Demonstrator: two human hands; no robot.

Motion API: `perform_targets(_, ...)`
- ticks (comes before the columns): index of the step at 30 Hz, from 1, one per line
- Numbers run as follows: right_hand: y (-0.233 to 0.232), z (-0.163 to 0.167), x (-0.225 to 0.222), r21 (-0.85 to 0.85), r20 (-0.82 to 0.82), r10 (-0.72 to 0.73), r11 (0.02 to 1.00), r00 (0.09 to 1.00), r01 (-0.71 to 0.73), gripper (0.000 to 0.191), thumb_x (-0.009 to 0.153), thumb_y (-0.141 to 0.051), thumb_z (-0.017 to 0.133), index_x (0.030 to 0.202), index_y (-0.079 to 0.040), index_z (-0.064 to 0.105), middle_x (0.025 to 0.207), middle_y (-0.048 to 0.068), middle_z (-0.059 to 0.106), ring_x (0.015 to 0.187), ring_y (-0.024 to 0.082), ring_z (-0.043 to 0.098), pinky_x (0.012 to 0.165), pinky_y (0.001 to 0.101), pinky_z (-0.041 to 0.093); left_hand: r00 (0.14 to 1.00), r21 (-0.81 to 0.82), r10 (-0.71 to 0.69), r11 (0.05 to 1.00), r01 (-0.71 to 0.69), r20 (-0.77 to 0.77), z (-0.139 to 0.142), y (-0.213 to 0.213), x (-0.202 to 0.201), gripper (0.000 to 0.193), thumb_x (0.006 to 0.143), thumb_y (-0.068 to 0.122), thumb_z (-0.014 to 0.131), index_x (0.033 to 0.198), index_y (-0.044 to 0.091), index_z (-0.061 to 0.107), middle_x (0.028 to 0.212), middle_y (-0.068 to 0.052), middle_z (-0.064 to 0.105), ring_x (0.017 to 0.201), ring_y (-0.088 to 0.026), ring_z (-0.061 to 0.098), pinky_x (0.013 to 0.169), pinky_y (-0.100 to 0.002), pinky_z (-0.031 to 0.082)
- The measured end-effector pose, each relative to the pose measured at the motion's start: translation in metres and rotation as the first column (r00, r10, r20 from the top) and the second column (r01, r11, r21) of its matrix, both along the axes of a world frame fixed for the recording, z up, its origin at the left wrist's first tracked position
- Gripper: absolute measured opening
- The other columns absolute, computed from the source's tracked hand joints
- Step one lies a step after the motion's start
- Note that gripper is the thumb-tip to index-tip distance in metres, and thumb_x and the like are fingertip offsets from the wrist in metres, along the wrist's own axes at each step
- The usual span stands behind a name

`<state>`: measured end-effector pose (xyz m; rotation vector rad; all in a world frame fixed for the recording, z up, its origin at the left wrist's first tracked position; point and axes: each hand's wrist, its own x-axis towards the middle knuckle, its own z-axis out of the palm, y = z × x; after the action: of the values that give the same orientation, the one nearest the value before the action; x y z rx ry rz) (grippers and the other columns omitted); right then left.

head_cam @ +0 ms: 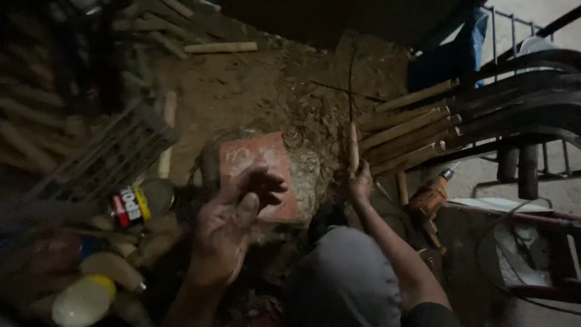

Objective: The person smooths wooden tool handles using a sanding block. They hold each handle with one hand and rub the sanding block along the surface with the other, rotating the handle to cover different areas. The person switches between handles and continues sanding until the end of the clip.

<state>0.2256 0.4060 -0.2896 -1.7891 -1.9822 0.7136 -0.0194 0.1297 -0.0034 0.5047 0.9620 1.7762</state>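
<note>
Head view, looking down in dim light at a dirt floor (254, 91) strewn with wood shavings. At lower centre, the left hand (233, 221) is raised above the ground with palm turned upward and fingers loosely curled and spread; it grips nothing. Directly behind it, at centre frame, lies a reddish square block (254, 160) flat on the floor, partly covered by the fingers. At centre right, the right hand (361, 184) is closed around the lower end of a pale wooden stick (353, 145), which stands nearly upright with its upper end pointing toward the top of the frame. Just right of this stick, a bundle of similar wooden sticks (411, 136) lies slanting toward the upper right, their far ends resting against dark curved metal bars (526, 97). Below the bundle, at right centre, an orange power drill (428, 203) lies on the floor with its bit pointing up and right. At left centre, a cylindrical can with a red and yellow label (132, 206) lies on its side; in the lower left corner are pale bottles, one with a yellow cap (85, 298). A grey-clad knee (345, 272) fills the lower centre. Further loose sticks (221, 47) lie along the top left.
</note>
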Motion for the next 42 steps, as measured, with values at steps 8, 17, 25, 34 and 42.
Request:
perform_targets(8,0.011,-0.042,0.006,0.021,-0.011,-0.037,0.999,0.999,0.037,0.059,0.098,-0.030,0.069,0.145,-0.001,0.049,0.109,0.030,0.070,0.091,0.047,0.067,0.074,0.0556,0.054,0.967,-0.079,-0.067,0.996,0.049,-0.247,-0.060,0.059,-0.005,0.043,0.109,0.027,0.057,0.141,-0.002,0.061,0.125,-0.015,0.071,0.118,-0.029,0.068,0.099,-0.046,0.060)
perform_targets(17,-0.014,-0.032,-0.017,-0.030,-0.030,-0.095,0.995,0.995,0.094,0.041,0.096,-0.028,0.069,0.126,-0.001,0.059,0.089,0.026,0.069,0.076,0.043,0.066,0.066,0.0561,0.050,0.979,-0.392,-0.172,0.912,0.116,-0.111,-0.098,0.053,0.007,0.045,0.101,0.027,0.058,0.139,0.002,0.061,0.119,-0.012,0.073,0.114,-0.026,0.071,0.097,-0.044,0.059)
perform_targets(25,-0.017,-0.029,-0.021,0.016,0.022,-0.091,0.996,0.996,0.091,0.049,0.093,-0.028,0.077,0.125,0.001,0.055,0.092,0.029,0.067,0.076,0.047,0.063,0.063,0.0572,0.049,0.994,-0.479,-0.092,0.876,0.050,-0.066,-0.096,0.023,-0.002,0.046,0.099,0.026,0.060,0.138,0.001,0.062,0.117,-0.014,0.075,0.109,-0.027,0.072,0.094,-0.043,0.060)
perform_targets(34,0.004,-0.001,0.008,0.710,0.421,0.303,0.476,0.855,-0.519,0.048,0.105,-0.022,0.055,0.143,0.007,0.053,0.129,0.030,0.066,0.118,0.045,0.065,0.093,0.0524,0.056,0.998,-0.465,0.053,0.885,-0.029,0.038,-0.052,-0.032,-0.023,0.049,0.098,0.024,0.059,0.141,0.000,0.059,0.121,-0.013,0.072,0.109,-0.025,0.072,0.093,-0.043,0.061)
perform_targets(42,0.042,0.164,-0.044,-0.155,0.130,0.533,0.844,0.836,-0.513,0.048,0.100,-0.026,0.057,0.144,-0.006,0.057,0.139,0.016,0.065,0.123,0.032,0.065,0.100,0.0453,0.056,0.900,-0.249,0.032,0.956,-0.154,-0.435,-0.064,-0.078,-0.037,0.049,0.105,0.029,0.061,0.143,-0.002,0.058,0.121,-0.013,0.073,0.113,-0.022,0.070,0.095,-0.039,0.057)
